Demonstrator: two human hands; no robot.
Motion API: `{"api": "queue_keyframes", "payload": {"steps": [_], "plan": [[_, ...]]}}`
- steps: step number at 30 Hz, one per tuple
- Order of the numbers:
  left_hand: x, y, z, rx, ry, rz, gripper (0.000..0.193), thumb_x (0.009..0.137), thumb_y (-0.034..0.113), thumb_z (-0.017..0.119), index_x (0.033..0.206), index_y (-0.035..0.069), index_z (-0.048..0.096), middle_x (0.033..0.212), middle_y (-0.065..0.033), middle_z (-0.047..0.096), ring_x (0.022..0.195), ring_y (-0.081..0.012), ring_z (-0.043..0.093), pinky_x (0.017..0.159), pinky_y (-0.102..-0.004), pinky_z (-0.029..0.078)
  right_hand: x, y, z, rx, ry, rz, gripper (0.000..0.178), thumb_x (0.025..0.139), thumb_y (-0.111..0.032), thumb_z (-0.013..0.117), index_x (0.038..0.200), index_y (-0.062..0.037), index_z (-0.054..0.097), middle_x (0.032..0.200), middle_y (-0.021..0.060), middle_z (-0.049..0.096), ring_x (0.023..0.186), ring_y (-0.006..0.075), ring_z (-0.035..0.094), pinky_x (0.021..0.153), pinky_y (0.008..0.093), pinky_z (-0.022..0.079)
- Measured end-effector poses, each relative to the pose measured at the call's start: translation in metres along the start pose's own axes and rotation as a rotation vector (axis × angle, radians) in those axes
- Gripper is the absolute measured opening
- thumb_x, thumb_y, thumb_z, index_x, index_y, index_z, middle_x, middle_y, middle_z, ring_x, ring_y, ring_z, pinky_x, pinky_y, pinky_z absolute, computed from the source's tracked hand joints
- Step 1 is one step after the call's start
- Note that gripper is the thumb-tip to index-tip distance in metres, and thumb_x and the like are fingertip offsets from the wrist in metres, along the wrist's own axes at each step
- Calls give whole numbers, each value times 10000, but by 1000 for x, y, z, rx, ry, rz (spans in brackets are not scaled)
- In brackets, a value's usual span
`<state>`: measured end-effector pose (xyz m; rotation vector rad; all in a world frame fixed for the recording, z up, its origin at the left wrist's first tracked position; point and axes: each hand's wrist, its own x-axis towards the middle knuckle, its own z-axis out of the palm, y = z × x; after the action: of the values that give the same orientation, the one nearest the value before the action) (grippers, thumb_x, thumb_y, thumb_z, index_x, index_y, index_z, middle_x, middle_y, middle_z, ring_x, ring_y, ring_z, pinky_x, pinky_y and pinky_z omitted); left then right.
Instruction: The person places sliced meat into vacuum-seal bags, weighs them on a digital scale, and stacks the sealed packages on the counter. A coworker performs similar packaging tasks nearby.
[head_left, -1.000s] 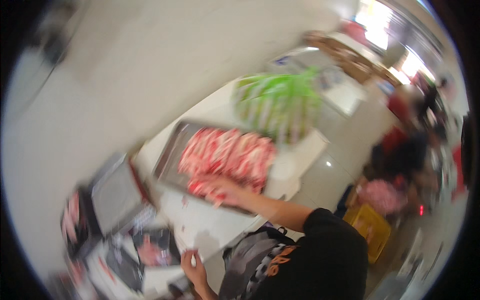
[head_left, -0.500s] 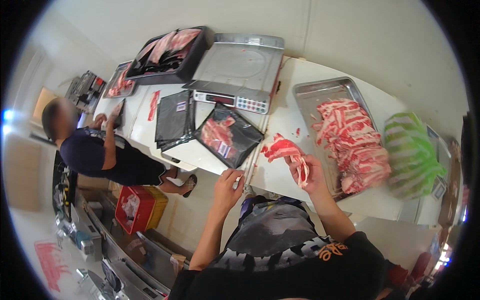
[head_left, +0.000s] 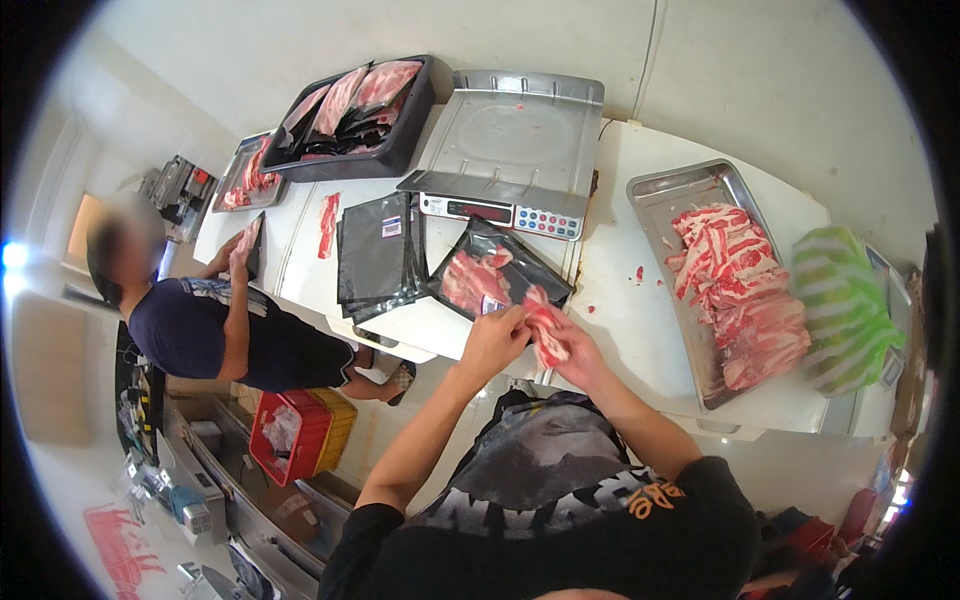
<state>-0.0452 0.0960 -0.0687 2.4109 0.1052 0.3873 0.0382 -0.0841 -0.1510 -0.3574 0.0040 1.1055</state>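
A red-and-white raw meat slice point(head_left: 545, 328) is held in front of me, over the table's near edge. My right hand point(head_left: 580, 358) grips it from the right, fingers closed around it. My left hand point(head_left: 494, 345) pinches at its left side, with the fingertips partly hidden. Just beyond lies a black-backed clear vacuum bag point(head_left: 520, 262) with meat slices inside and a small label. Left of it is a stack of flat black bags point(head_left: 372, 255). To the right, a metal tray point(head_left: 658, 225) holds a heap of sliced meat point(head_left: 735, 280).
A digital scale point(head_left: 515, 135) stands at the back beside a dark bin point(head_left: 400, 158) of packed meat. A green-striped plastic bag point(head_left: 845, 310) sits right of the tray. Another person point(head_left: 200, 325) handles a pack at the left, near a red crate point(head_left: 270, 460). Meat scraps dot the table.
My right hand has carried the meat slice leftward, and my left hand has moved up to meet it. The view has shifted, and the co-worker's hands have moved on their pack.
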Motion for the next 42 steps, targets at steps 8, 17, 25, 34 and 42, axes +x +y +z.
{"api": "queue_keyframes", "payload": {"steps": [8, 17, 25, 34, 42], "plan": [[0, 16, -25, -102, 59, 180, 137, 809, -1, 692, 810, 23, 557, 715, -153, 609, 649, -364, 654, 580, -455, 517, 138, 6, 36, -896, -106, -277, 614, 993, -73, 635, 1576, -34, 448, 1587, 156, 496, 1434, 295, 515, 1193, 377, 419], [-22, 16, -10, -303, -343, 164, 277, 941, 281, 774, 1108, 79, 686, 733, -89, 681, 644, -287, 690, 606, -397, 544, 60, -9, 20, -1631, 110, -561, 677, 934, -130, 719, 1537, 12, 446, 1639, 246, 379, 1520, 427, 365, 1237, 486, 340], [-69, -52, -39, -321, -154, -94, 178, 936, 191, 778, 1033, 44, 750, 778, -113, 717, 609, -214, 668, 593, -354, 532, 40, -7, 55, -2236, -172, -739, 657, 933, -145, 701, 1526, 20, 472, 1618, 250, 402, 1514, 447, 364, 1231, 537, 330], [-67, -70, -61, -276, -63, -248, 146, 947, 160, 766, 981, 19, 753, 762, -111, 715, 568, -178, 633, 555, -327, 499, 98, -17, 32, -2505, -187, -608, 709, 946, -294, 632, 1532, 50, 428, 1640, 239, 380, 1585, 416, 246, 1293, 530, 199], [-63, -75, -50, -320, -18, -185, 147, 942, 148, 747, 993, 10, 752, 817, -121, 727, 628, -218, 663, 608, -340, 526, 70, -25, 38, -2150, -236, -612, 740, 953, -253, 690, 1590, -25, 391, 1668, 273, 313, 1577, 450, 242, 1294, 475, 236]]}}
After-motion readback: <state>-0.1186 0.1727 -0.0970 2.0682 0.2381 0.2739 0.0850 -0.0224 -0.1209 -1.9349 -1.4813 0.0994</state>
